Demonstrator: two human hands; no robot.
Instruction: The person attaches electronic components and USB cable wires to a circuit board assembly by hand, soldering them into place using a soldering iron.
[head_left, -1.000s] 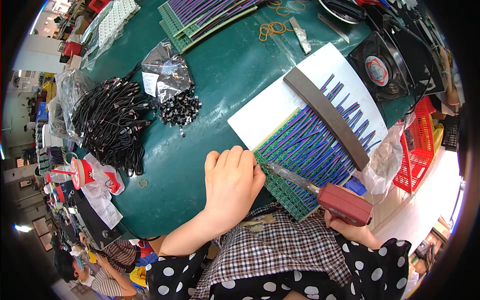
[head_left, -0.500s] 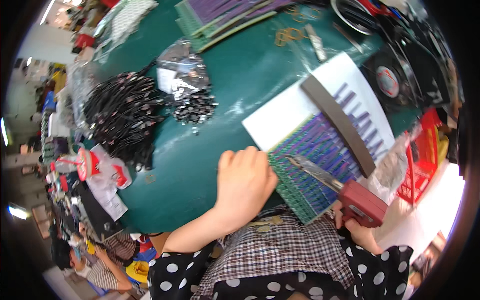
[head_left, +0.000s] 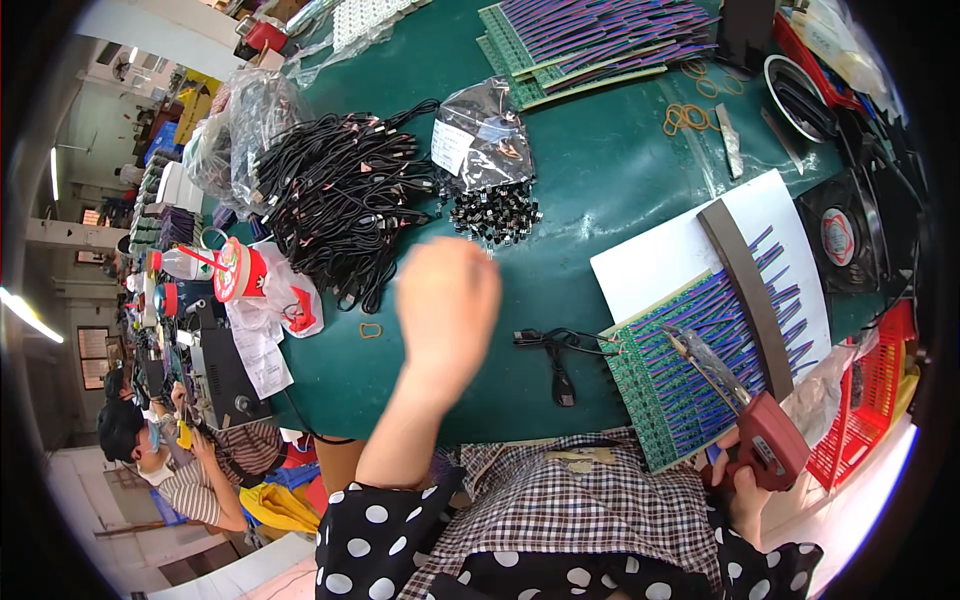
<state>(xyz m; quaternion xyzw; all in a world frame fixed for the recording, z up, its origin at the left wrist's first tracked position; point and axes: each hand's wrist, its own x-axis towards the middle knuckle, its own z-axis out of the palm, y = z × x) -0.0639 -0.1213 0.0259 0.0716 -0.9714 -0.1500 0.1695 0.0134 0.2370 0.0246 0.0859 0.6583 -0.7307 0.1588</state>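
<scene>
My left hand (head_left: 450, 305), blurred by motion, hangs over the table just short of a heap of small black-and-silver connectors (head_left: 497, 212); its fingers are hidden. My right hand (head_left: 742, 485) grips a dark red soldering gun (head_left: 775, 440) by its handle. The gun's tip lies over a panel of green circuit boards (head_left: 632, 395) with rows of blue-purple wires. A dark bar (head_left: 748, 300) lies across the wires, with a white sheet (head_left: 650, 255) underneath. One short black cable (head_left: 560, 365) lies at the panel's left edge, its wire ends touching the corner.
A big pile of black cables (head_left: 340, 195) and a clear bag of connectors (head_left: 487, 130) lie at the left. More wired panels (head_left: 600, 45) are stacked at the back. A red-lidded cup (head_left: 240, 270) stands far left. A red basket (head_left: 850, 420) is at the right.
My left hand has left the panel's edge and moved left and away, uncovering the short black cable. My right hand still holds the soldering gun over the panel. The whole view has shifted.
</scene>
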